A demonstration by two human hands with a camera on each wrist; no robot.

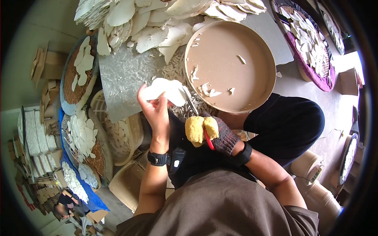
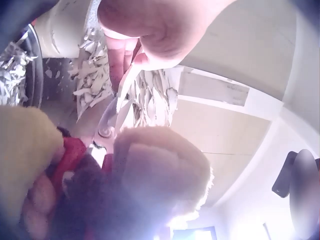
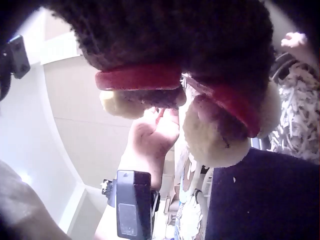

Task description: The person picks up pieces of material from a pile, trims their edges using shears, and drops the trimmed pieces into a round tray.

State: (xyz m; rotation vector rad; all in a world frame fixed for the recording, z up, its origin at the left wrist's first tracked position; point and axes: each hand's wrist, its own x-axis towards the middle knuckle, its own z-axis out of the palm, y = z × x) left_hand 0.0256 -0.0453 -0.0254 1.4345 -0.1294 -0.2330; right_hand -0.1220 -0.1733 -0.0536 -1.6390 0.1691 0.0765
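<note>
White piece up above the lap, left hand fingers curled round it. Gloved right hand grips red-handled scissors, blades at the piece's right edge. Just beyond sits a round tray holding offcuts, with shreds heaped beside it and a pile of pieces behind.

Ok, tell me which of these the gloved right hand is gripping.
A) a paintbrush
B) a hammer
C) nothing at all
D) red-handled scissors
D: the gloved right hand grips red-handled scissors, whose blades reach the flat white piece that the bare left hand holds above the lap.
</note>
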